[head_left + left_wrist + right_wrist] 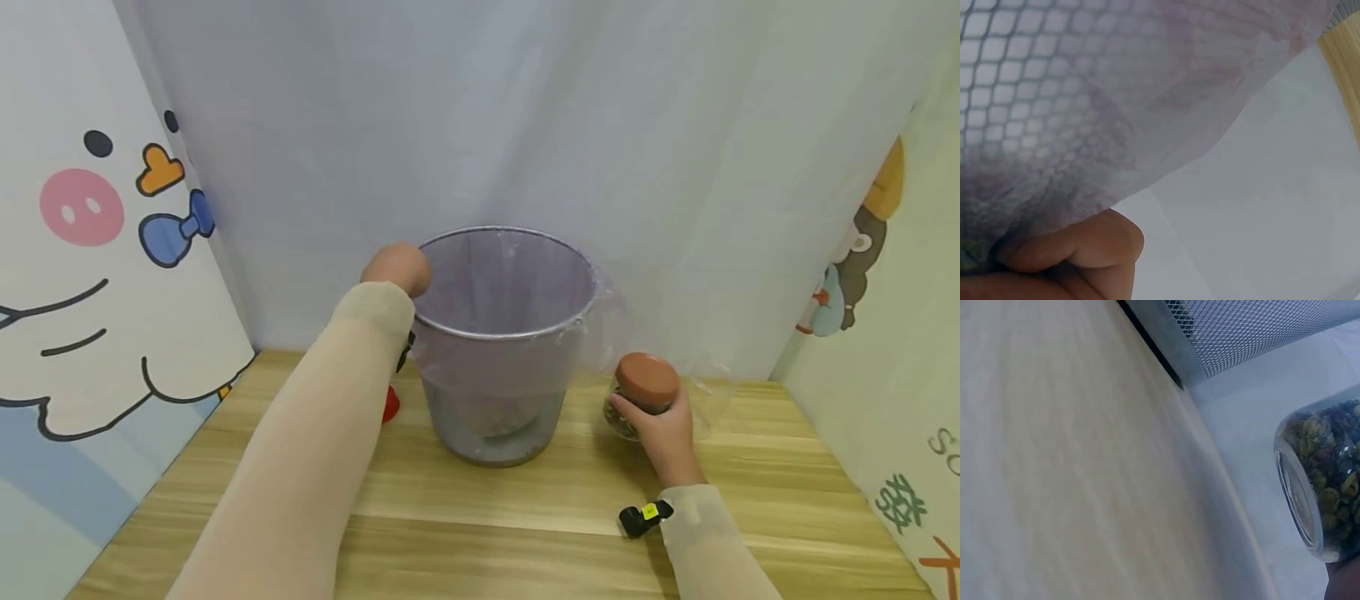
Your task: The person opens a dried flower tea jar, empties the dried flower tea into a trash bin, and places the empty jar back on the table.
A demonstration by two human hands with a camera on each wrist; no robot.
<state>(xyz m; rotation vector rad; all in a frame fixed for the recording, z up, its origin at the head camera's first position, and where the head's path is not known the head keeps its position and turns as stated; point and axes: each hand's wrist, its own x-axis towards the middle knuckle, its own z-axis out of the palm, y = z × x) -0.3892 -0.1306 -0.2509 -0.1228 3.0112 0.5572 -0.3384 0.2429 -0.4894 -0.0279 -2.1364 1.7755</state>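
A metal mesh wastebasket [495,446] stands upright on the wooden table, lined with a translucent purplish bin bag [517,367] whose top folds over the rim and hangs outside. At the basket's left rim is my left hand [397,267], its fingers curled. In the left wrist view, the thumb and fingers pinch the bag [1166,119] against the mesh side. Right of the basket, my right hand [672,437] grips a clear jar [1329,481] with an orange-brown lid [647,379]. Dried greenish-brown pieces, like flower buds, fill the jar, which is tilted in the right wrist view.
A small red object [391,404] shows beside the basket, partly hidden by my left forearm. Something clear and plastic-like [712,383] lies behind the right hand. A pale curtain [525,125] closes the back, and printed panels [97,292] flank the wooden table [525,508].
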